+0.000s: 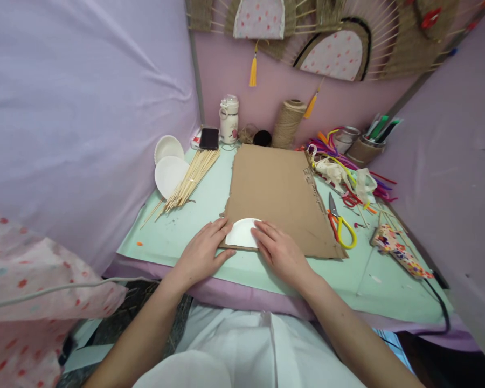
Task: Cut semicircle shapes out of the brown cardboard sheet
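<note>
The right grip [281, 253] hides the right end of the white half-disc [240, 234], and its fingers cover part of the cardboard sheet [272, 188]. Beyond both grips, the burlap wall hangings [418, 46] are cut off by the top edge, and the red ornament [431, 18] on them is blurred. Ahead of the left grip [204, 248], the print on the bottle [229, 121] is too small to read; farther left, bamboo skewers [194, 178] cover part of a white paper plate [170, 175].

Counter [372, 272] mint green w/ lilac edge. Board [270, 188] plain brown; half-disc [242, 234] white. Scissors [339, 222]: 1 orange-red loop, 1 yellow. Glue gun [400, 251] white w/ multicol. splotches. Phone [209, 138] blk. Tassels [253, 71] yellow-orange. Back wall [214, 64] pink.
</note>
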`<state>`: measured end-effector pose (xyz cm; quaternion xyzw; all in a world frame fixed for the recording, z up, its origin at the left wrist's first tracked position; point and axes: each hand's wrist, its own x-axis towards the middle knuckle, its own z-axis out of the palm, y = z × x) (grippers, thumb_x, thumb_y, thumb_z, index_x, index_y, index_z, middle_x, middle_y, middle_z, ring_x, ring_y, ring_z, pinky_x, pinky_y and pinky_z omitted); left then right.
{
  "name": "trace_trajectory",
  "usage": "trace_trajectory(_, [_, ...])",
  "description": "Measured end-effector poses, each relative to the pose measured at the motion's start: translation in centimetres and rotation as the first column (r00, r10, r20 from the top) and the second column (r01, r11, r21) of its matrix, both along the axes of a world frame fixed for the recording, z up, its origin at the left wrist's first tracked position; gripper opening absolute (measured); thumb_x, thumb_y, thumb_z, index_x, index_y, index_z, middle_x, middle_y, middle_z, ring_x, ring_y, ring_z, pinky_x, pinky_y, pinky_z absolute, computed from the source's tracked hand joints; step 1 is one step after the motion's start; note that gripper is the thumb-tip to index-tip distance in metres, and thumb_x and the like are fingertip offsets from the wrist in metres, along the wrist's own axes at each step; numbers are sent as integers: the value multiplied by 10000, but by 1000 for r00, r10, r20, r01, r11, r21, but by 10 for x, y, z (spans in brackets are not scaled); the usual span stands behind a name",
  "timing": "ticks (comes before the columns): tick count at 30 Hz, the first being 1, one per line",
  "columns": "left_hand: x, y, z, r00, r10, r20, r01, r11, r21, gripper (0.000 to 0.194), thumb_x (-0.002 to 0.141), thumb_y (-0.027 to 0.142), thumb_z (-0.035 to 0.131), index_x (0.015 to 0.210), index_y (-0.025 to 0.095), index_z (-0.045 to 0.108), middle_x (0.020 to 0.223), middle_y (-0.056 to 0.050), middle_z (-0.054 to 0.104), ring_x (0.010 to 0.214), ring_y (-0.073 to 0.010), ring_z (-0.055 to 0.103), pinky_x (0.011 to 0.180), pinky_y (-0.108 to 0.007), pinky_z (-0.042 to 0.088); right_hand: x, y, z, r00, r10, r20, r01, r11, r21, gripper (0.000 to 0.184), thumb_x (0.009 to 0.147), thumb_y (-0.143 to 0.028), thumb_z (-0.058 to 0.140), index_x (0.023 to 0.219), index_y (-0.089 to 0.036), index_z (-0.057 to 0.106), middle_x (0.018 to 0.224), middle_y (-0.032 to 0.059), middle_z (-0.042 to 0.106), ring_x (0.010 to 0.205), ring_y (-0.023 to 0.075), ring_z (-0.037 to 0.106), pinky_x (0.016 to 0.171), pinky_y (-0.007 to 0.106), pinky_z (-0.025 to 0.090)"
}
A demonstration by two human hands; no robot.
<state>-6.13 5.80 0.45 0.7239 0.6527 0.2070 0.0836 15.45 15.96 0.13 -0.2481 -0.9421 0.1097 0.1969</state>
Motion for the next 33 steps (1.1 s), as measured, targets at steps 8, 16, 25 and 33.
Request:
trace_trajectory(8, [0,0,2,1000,4,25,-4,1000,-2,468,908,371,501,1359,246,501,1489,-97,400,1357,-258,383,1118,-486,312,2,1,2,1000,15,-7,-15,1000,-25,349,950,-216,432,1259,-196,592,1373,132,533,1284,282,475,1041,508,428])
trace_trajectory(16, [-1,1,0,1000,2,26,-2,1000,3,473,907,394,499,1359,253,499,1493,-87,397,1351,-257,391,1113,-491,321,29,13,8,990,72,-118,-94,978,-187,359,963,-241,434,1293,-277,569,1374,76,542,1283,224,490,1043,463,448])
trace_trajectory(25, [-2,3,-2,1000,3,23,-4,1000,8,461,900,405,508,1336,254,528,1489,-82,403,1347,-250,398,1119,-477,316,34,15,0,987,85,-138,-110,977,-185,318,956,-229,460,1228,-254,622,1334,74,580,1257,223,517,1049,453,445])
trace_trajectory(33, [0,3,2,1000,13,-21,-13,1000,0,454,913,419,478,1310,214,557,1473,-108,422,1353,-237,391,1123,-446,316,37,14,0,986,100,-135,-126,971,-203,330,945,-210,468,1242,-248,608,1348,80,567,1280,229,495,1062,472,428])
